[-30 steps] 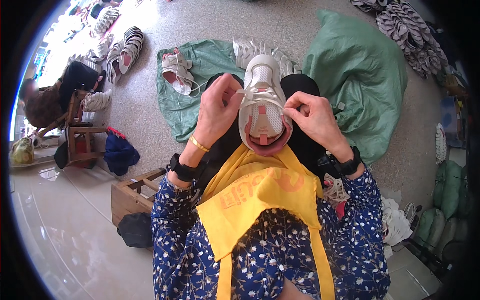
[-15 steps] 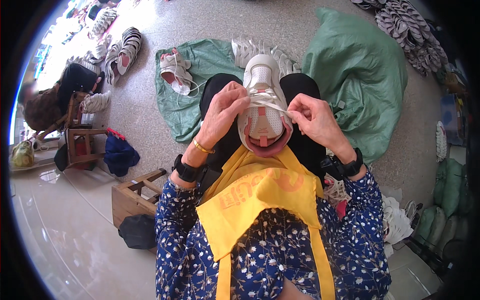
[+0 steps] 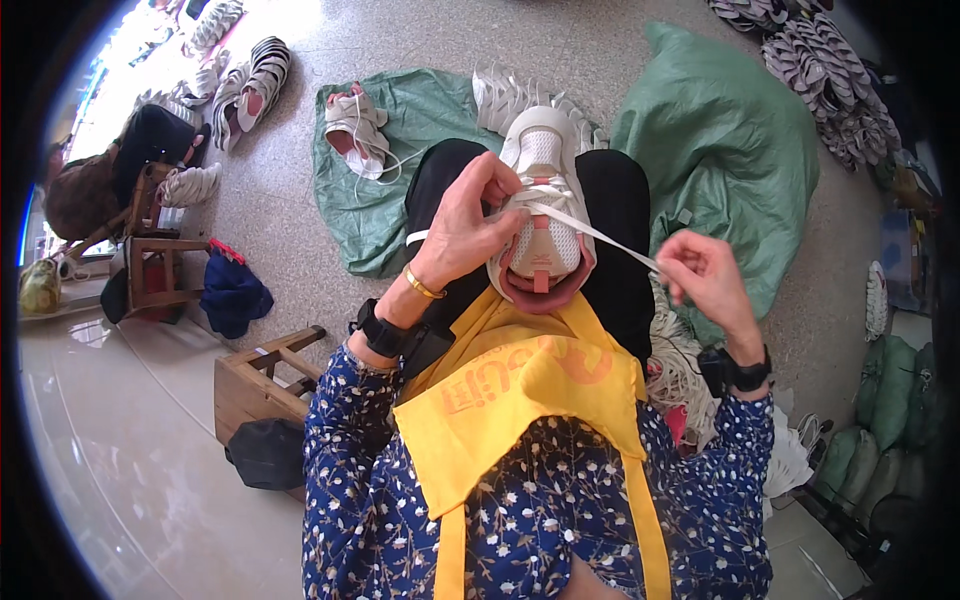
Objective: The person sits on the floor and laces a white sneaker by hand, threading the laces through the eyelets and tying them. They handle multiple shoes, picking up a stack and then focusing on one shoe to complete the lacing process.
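- The green sack (image 3: 735,150), the largest thing near the work, bulges at 2 o'clock from the shoe; what it contains is hidden.
- The yellow apron (image 3: 520,400) spreads at 6 o'clock, its upper edge reaching the shoe's heel end.
- The white shoe (image 3: 541,246) lies between the person's black-clad knees. Its long axis runs from 12 o'clock at the toe to 6 o'clock at the pink-lined opening. Its sole and underside are out of sight.
- A second shoe (image 3: 357,135), unlaced at the top with loose strands trailing, rests at 10 o'clock on a green sheet (image 3: 430,105).
- The left hand (image 3: 462,228) is the nearer one, at 9 o'clock, right against the upper; its fingers curl over the lacing. Whether thumb and forefinger pinch a strand there cannot be told, since the hand covers that part.
- The right hand (image 3: 712,280) is well apart from the shoe, at about 4 o'clock, with thumb and forefinger closed on a lace.
- That white lace (image 3: 605,240) makes the key line: straight from the shoe's throat toward 4 o'clock, crossing the shoe's axis aslant. Its far tip is hard to make out in the fingers.
- A short lace piece (image 3: 417,237) shows at 9 o'clock beyond the left hand; its path underneath is hidden.
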{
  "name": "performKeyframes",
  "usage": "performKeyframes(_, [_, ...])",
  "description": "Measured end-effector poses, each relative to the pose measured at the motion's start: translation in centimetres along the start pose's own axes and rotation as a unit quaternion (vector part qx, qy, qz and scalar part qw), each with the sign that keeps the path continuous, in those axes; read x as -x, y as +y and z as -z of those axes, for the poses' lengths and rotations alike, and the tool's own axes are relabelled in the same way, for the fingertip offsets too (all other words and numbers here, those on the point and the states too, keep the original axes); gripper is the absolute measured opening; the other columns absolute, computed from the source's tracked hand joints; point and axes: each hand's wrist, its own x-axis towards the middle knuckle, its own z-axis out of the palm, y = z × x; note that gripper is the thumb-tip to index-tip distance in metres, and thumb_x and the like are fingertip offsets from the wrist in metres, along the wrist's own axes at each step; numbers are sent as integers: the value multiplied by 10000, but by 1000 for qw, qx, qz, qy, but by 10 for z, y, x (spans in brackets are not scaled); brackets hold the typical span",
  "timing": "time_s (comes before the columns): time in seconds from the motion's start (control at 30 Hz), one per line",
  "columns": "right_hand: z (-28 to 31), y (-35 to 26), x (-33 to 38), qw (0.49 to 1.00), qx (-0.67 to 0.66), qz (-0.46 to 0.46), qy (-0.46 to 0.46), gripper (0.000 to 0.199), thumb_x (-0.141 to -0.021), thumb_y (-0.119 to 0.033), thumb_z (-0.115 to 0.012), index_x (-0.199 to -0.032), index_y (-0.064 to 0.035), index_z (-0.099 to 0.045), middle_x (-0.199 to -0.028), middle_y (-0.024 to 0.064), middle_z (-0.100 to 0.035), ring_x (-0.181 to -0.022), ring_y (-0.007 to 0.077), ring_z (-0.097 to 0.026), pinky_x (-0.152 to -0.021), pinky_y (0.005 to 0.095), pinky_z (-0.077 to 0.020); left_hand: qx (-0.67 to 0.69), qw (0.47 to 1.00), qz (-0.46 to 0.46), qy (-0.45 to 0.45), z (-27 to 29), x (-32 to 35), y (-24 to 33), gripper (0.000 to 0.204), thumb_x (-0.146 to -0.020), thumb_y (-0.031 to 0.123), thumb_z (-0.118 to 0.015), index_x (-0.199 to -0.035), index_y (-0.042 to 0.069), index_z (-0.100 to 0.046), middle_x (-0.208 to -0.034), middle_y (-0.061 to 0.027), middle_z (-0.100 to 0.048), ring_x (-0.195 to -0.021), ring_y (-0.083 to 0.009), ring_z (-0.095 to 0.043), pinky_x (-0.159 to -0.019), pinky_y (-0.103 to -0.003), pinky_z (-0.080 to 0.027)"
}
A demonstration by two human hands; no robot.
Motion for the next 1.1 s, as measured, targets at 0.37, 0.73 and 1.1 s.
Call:
performKeyframes(0.37, [-84,-52,-89,911,239,321,96,115,-867,-52,-734,-900,0,-637,-854,160,-638,-809,370,-647,-705,442,-513,-56,996,-17,62,-5,11,7,222,-804,64,-781,-892,13,-584,-844,-68,-535,-702,-173,-565,-648,-310,-496])
performKeyframes(0.73, [-60,-41,-117,990,-43,72,-115,116,-986,-120,-683,-945,-20,-644,-739,-65,-554,-582,21,-469,-505,211,-355,-35,998,-8,44,-3,8,6,242,-811,71,-808,-854,20,-575,-820,-33,-522,-677,-124,-528,-614,-279,-462])
performKeyframes(1.1, [-57,-67,-120,979,47,33,-195,196,-989,-177,-722,-937,-73,-565,-751,-72,-533,-553,6,-426,-448,198,-316,-19,999,36,2,1,11,14,214,-899,12,-756,-881,37,-544,-827,21,-540,-724,-26,-515,-600,-217,-440])
